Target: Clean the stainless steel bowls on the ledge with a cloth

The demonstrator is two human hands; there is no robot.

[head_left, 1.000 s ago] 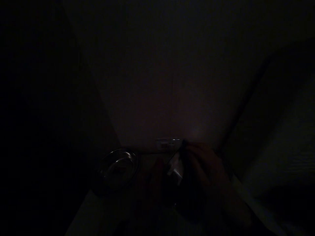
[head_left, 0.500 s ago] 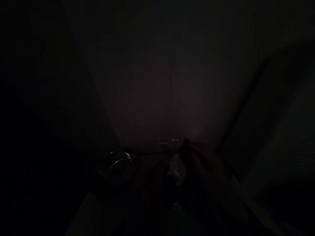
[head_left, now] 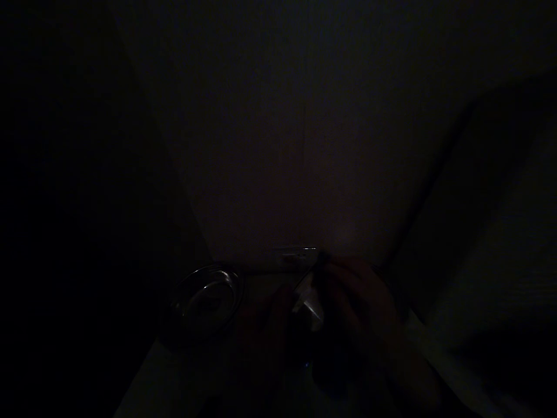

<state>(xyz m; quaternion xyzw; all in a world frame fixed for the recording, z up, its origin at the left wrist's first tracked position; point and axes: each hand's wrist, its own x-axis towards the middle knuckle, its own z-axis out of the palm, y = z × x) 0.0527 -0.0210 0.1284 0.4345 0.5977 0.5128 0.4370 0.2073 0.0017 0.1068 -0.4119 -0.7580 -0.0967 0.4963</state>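
Observation:
The scene is very dark. My right hand (head_left: 365,296) is closed, its fingers bent around the top of a dark thing whose kind I cannot make out. A pale, shiny patch (head_left: 310,310) catches light just left of those fingers; it has a thin, slanted edge above it. My left hand (head_left: 265,319) is a faint shape close to the left side of that patch, its fingers lost in the dark. Below and between the hands, a tiny bluish glint (head_left: 307,364) shows.
A round, shiny metal bowl (head_left: 237,290) stands left of my hands on a pale surface (head_left: 148,377). Behind the hands, a plate like a wall socket (head_left: 293,252) sits low on the wall (head_left: 261,174). A dark slanted panel (head_left: 470,191) rises at the right.
The picture has grown darker. My right hand has shifted slightly down, and the pale shiny patch has tilted and moved a little left. The bowl has stayed put.

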